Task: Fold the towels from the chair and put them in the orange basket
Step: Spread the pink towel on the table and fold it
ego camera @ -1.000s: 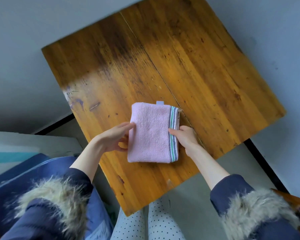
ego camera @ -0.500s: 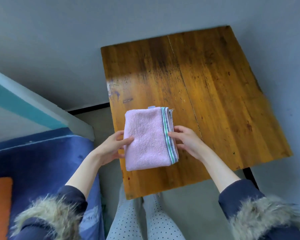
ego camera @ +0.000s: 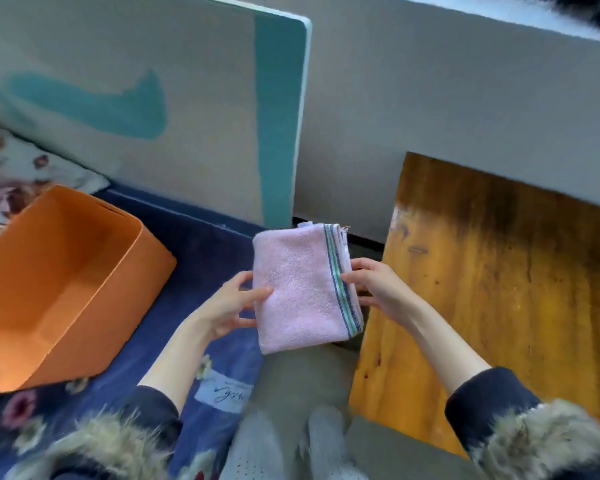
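Note:
A folded pink towel [ego camera: 300,289] with a green and dark striped edge hangs in the air between the bed and the wooden table. My left hand [ego camera: 227,306] holds its left side, thumb on top and fingers under it. My right hand [ego camera: 374,287] grips the striped right side the same way. The orange basket [ego camera: 142,268] stands open on the blue bed cover at the left, with nothing visible inside it. The chair is out of view.
The wooden table [ego camera: 499,289] is at the right, its left edge just under the towel. A white and teal headboard [ego camera: 187,98] rises behind the bed. A floral pillow [ego camera: 17,174] lies beyond the basket. My legs [ego camera: 284,441] show at the bottom.
Both hands have lifted the folded towel off the table and carried it left. My view has swung left, so the orange basket and bed now show.

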Available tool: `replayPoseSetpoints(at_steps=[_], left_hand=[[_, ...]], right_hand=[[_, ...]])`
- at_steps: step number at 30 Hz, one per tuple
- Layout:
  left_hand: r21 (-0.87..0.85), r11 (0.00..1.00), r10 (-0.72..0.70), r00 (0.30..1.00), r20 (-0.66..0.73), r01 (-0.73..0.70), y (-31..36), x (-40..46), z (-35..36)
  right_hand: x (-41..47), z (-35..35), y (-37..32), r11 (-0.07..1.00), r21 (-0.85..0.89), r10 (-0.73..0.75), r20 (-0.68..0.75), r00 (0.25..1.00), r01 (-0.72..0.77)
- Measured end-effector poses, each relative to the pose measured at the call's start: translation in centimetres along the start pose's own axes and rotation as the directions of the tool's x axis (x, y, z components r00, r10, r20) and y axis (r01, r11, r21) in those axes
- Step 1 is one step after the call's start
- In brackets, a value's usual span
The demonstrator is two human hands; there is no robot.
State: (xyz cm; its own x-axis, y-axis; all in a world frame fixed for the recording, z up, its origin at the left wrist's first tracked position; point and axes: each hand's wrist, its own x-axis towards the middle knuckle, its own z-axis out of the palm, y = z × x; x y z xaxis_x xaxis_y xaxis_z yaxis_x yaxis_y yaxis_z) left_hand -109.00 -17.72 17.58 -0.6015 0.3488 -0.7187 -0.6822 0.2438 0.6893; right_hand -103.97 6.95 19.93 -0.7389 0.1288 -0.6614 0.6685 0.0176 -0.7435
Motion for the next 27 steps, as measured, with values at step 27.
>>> replayPoseSetpoints(at_steps=[27], left_hand=[[-0.698, 0.688, -0.337, 0.763, -0.551, -0.200, -10.3, -4.6, -41.2]], right_hand=[[19.0, 52.7, -13.0, 0.775, -0.606, 0.161, 0.461, 0.873, 0.178]])
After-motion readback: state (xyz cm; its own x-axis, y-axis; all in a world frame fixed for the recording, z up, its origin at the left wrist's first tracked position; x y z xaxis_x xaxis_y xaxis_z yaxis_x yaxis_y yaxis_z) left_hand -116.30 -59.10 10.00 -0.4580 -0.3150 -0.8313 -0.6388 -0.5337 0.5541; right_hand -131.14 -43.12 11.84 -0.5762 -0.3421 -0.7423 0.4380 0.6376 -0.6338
